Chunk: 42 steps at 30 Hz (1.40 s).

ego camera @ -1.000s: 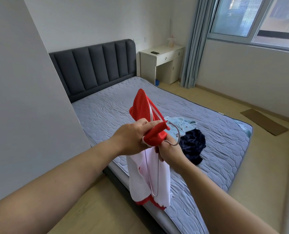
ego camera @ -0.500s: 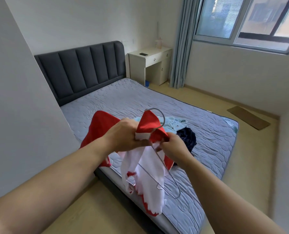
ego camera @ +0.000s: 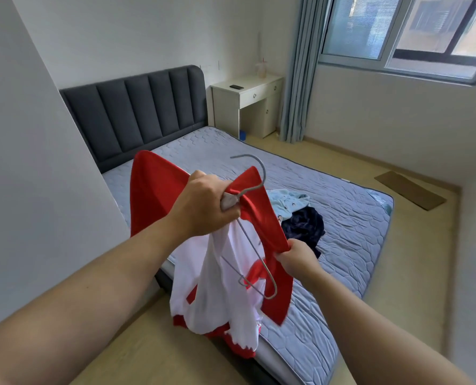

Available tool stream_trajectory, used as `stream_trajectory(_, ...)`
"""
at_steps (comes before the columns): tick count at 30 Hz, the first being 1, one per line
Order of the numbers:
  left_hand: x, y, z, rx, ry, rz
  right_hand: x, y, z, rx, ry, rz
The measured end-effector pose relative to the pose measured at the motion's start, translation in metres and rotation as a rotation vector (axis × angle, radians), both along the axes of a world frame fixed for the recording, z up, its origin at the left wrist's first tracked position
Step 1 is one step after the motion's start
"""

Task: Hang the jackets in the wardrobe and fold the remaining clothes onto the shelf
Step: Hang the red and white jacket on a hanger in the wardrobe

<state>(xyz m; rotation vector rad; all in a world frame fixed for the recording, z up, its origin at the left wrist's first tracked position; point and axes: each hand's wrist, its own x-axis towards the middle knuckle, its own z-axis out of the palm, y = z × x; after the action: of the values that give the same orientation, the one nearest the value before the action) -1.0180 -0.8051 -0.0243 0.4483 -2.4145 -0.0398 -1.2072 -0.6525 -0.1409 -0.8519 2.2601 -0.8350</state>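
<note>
Right hand (ego camera: 298, 255) slid lower, seemingly pinching jacket (ego camera: 148, 195); left hand (ego camera: 203, 207) grips hanger (ego camera: 264, 175) neck.

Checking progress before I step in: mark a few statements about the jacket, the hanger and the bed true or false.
1. The left hand grips the hanger at its neck. True.
2. The right hand is empty. False: it pinches the jacket by its red fabric.
3. The jacket hangs in a wardrobe. False: both hands hold it up beside the mattress.
4. Two garments lie on the mattress. True: a light blue garment and a dark navy garment.
</note>
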Motion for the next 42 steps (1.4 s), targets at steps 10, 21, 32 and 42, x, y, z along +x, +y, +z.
stream_trajectory(10,0.021,-0.012,0.003,-0.069,0.045,0.203,0.007,0.006,0.009,-0.131,-0.049,0.050)
stream_trajectory(21,0.044,-0.025,0.001,0.059,0.072,0.319,-0.018,-0.006,0.013,0.003,0.065,-0.070)
stream_trajectory(32,0.056,-0.019,-0.012,0.457,0.181,0.371,0.012,-0.053,0.105,-0.206,-0.014,-0.072)
stream_trajectory(42,0.068,0.005,-0.016,0.504,0.092,0.334,0.046,-0.068,0.128,-0.189,0.270,0.067)
